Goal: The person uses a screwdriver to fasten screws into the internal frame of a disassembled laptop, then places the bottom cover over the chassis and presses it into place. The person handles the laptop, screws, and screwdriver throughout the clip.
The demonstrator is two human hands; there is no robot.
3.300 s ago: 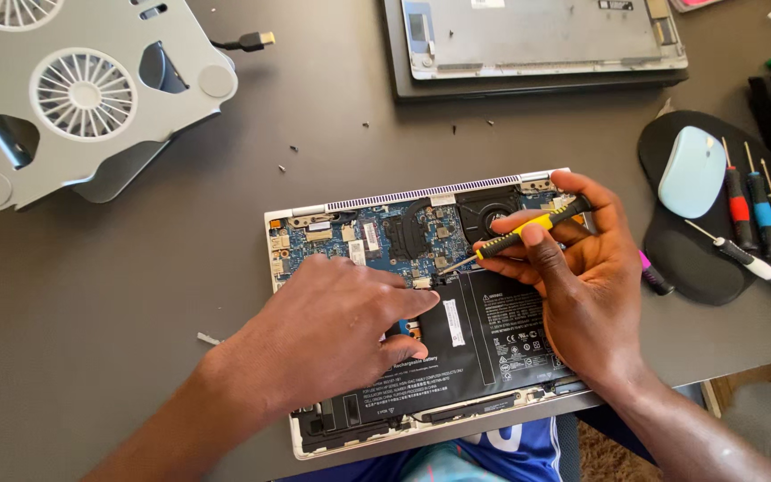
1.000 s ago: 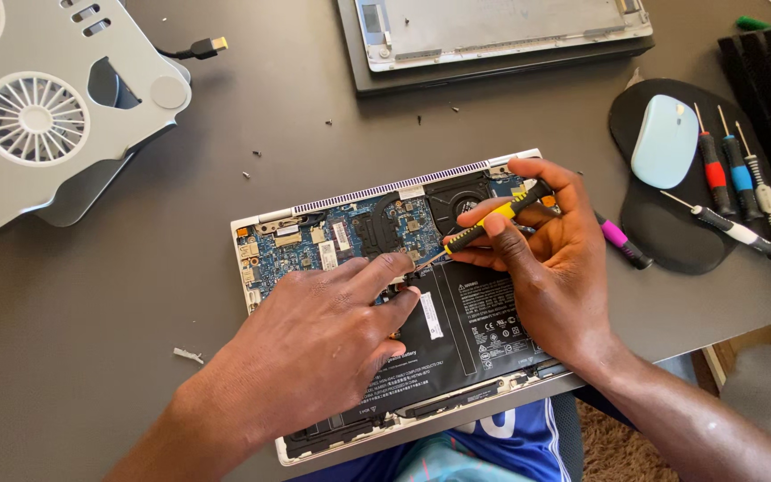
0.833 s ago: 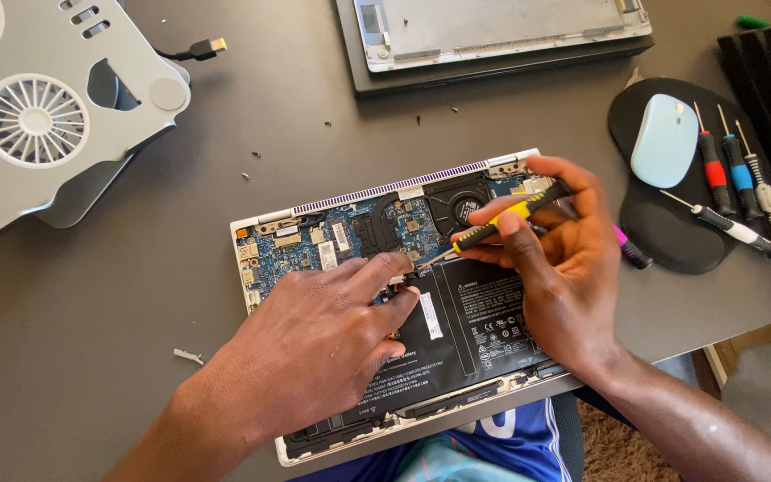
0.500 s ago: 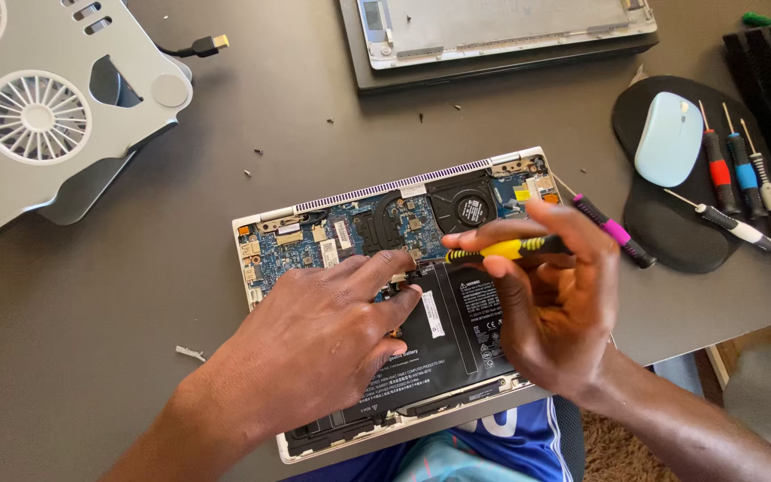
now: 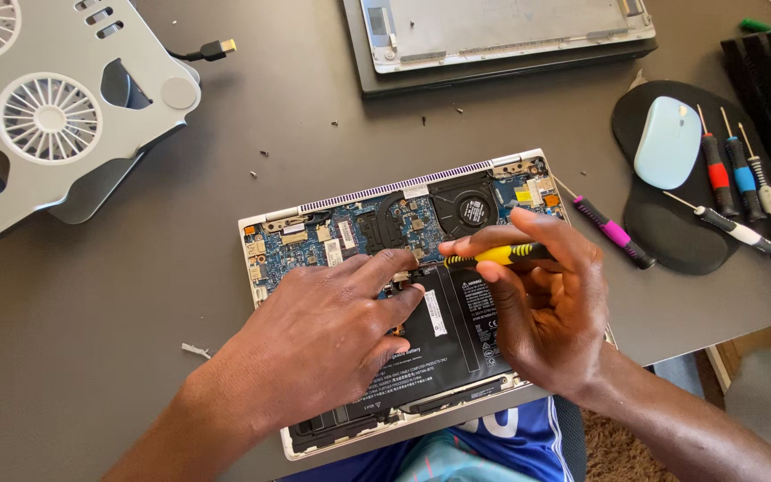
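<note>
The right hand (image 5: 551,312) pinches a yellow-and-black screwdriver (image 5: 493,256) between thumb and fingers, closed around the handle, the shaft lying almost level with its tip pointing toward nine o'clock. The tip sits just beside the fingertips (image 5: 401,261) of the left hand (image 5: 332,335), which lies flat and spread, palm down, holding nothing, its index finger pressing on the parts where the blue circuit board (image 5: 314,241) meets the black battery (image 5: 443,335).

Both hands rest over an opened laptop (image 5: 265,295) lying bottom-up on the dark table (image 5: 91,357); its round black fan (image 5: 470,210) is at twelve o'clock from the right hand.

At two o'clock from the right hand a purple-handled screwdriver (image 5: 613,234) lies on the table, touching a black mouse pad (image 5: 671,241). On the pad rest a pale blue mouse (image 5: 667,143) and more screwdrivers, red (image 5: 716,170), blue (image 5: 742,174) and white (image 5: 729,228).

At twelve o'clock, near the far edge, lies the laptop's grey bottom cover (image 5: 493,27). At ten o'clock, well apart, stands a grey cooling stand (image 5: 46,116) with round vents, with a cable plug (image 5: 216,49) just beside it.
</note>
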